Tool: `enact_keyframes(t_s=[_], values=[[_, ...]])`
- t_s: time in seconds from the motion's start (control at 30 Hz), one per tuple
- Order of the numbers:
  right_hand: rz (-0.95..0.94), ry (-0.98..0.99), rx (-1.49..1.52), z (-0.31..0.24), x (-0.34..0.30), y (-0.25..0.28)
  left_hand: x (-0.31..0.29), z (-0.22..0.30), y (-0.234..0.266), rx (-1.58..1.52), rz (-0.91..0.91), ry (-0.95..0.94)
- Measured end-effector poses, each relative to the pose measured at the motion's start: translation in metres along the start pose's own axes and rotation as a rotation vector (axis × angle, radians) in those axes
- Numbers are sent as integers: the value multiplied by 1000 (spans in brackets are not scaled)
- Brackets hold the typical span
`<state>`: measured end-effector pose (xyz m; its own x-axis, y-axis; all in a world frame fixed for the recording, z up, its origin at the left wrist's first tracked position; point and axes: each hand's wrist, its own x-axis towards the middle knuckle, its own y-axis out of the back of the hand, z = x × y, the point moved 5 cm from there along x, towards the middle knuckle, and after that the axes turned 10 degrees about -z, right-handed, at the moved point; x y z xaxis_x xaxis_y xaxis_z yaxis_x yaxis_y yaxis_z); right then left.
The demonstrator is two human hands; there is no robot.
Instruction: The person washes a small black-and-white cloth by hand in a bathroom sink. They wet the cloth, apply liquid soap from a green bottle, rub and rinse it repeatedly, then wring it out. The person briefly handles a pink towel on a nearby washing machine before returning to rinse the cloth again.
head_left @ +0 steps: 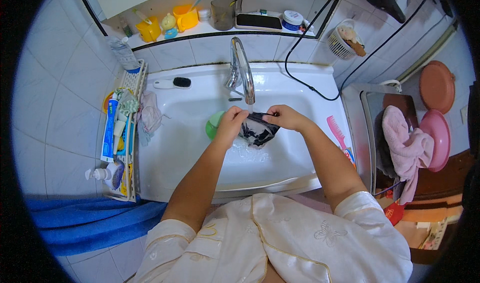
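Observation:
Under the running faucet (241, 70) I hold a wet black cloth item (259, 130) stretched by its upper edge; paler grey patches show on it, and its exact kind is hard to tell. My left hand (233, 124) pinches its left corner. The fingers of my right hand (282, 118) grip the right corner. Water falls between the hands and splashes into the white sink (190, 153). Just left of my left hand sits a light green round object (214, 125), partly hidden by that hand.
A white brush (172, 83) lies on the back rim, and a pink comb (336, 131) on the right rim. Along the left stands a rack (131, 158) with toothpaste and bottles. A black cable (300, 83) hangs at the back right. Cups and a phone (258, 22) line the shelf.

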<state>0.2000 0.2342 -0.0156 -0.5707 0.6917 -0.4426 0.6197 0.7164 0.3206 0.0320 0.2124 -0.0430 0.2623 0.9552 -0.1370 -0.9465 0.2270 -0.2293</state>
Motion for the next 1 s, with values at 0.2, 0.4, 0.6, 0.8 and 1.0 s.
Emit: enact_keyframes(t_s=[0.2,0.4,0.6,0.8,1.0], values=[[151,129,354,27,8,0,-7,-1,-14,-101,-79,131],[386,148,690,5,30,-12,-9,-10,-19,-510,-187,380],[685,25,19,-27,25,-62,8,-46,-38,-716,302,357],[751,69,-24,-12,36,-63,18,-61,-35,-846,180,275],[644,-181,-29,10,42,-26,4,-48,-47,-565,129,458]])
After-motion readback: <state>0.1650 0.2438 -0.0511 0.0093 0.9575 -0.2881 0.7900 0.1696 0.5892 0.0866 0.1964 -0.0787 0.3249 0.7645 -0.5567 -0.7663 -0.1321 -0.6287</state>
